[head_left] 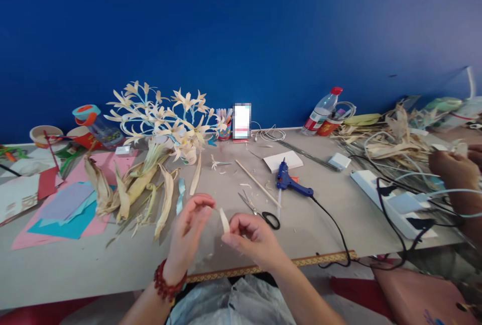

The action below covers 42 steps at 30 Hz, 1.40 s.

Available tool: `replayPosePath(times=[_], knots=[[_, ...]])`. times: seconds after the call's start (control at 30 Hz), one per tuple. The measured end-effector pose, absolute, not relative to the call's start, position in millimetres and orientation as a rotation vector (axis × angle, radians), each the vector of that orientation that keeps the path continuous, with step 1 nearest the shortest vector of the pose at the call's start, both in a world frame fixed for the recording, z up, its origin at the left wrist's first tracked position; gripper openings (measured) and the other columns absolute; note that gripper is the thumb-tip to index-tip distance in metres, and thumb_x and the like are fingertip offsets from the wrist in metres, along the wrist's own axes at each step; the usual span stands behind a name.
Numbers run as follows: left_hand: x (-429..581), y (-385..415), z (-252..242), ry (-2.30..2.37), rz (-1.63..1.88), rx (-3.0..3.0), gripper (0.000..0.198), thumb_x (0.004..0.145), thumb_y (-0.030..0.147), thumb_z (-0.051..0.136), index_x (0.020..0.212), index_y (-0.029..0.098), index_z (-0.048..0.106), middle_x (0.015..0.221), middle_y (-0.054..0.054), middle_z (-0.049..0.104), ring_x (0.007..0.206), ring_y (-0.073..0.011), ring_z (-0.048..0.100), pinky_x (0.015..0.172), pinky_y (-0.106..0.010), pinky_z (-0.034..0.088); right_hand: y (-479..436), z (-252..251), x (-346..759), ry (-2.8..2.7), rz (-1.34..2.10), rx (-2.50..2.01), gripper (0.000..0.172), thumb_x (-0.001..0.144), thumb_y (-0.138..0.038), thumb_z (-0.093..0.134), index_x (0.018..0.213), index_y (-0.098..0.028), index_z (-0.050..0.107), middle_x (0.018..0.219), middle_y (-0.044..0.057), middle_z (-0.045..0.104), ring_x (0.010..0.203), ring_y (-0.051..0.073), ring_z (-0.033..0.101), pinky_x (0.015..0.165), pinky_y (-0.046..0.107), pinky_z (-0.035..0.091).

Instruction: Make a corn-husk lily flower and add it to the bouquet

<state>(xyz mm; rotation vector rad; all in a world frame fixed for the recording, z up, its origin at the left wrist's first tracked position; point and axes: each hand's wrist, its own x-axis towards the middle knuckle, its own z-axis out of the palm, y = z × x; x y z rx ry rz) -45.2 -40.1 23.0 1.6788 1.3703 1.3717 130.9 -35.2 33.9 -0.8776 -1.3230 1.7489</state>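
Observation:
A short, pale strip of corn husk (224, 220) is pinched between the thumb and fingers of my right hand (253, 238). Just left of it, my left hand (191, 228) is curled with thumb and fingertips close together. Something thin shows at those fingertips, too small to name. Beyond my hands lie scissors (259, 210) with black handles, a wooden stick (257, 183) and a small husk flower (218, 163). A blue glue gun (290, 180) rests to the right of the stick. Husk flowers on pale blue stems (171, 114) stand in a cup at the back.
Dried corn husks (131, 189) and coloured paper (62, 229) cover the left side. A white power strip (387, 204) with cables lies on the right, near another person's hand (457, 167). A phone (241, 121) and a bottle (322, 111) stand by the blue wall.

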Motion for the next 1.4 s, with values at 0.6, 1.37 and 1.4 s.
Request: replayPosePath(times=[0.6, 1.37, 1.4], knots=[[-36, -35, 39, 0.945, 1.354, 0.794, 0.017, 0.088, 0.027, 0.058, 0.074, 0.019, 0.059, 0.072, -0.001, 0.060, 0.077, -0.0171, 0.056, 0.088, -0.035, 0.042, -41, 9, 161, -1.991, 1.369, -1.191, 0.019, 0.086, -0.027, 0.062, 0.102, -0.020, 0.069, 0.069, -0.001, 0.062, 0.059, 0.013, 0.055, 0.057, 0.023, 0.040], [-36, -38, 36, 1.139, 1.138, 1.342, 0.016, 0.093, 0.027, 0.051, 0.082, 0.019, 0.058, 0.078, -0.001, 0.058, 0.078, -0.0158, 0.055, 0.075, -0.027, 0.040, -32, 3, 208, -1.646, 1.333, -1.620, 0.023, 0.082, -0.042, 0.058, 0.088, -0.020, 0.055, 0.069, 0.002, 0.063, 0.058, 0.017, 0.058, 0.052, 0.026, 0.043], [-36, -38, 36, 1.133, 1.149, 1.343, 0.015, 0.093, 0.027, 0.051, 0.082, 0.019, 0.059, 0.079, -0.001, 0.058, 0.079, -0.0159, 0.055, 0.075, -0.027, 0.040, -37, 2, 205, -1.469, 1.529, -1.469, 0.028, 0.081, -0.046, 0.059, 0.089, -0.021, 0.053, 0.072, 0.002, 0.064, 0.056, 0.015, 0.057, 0.051, 0.026, 0.044]])
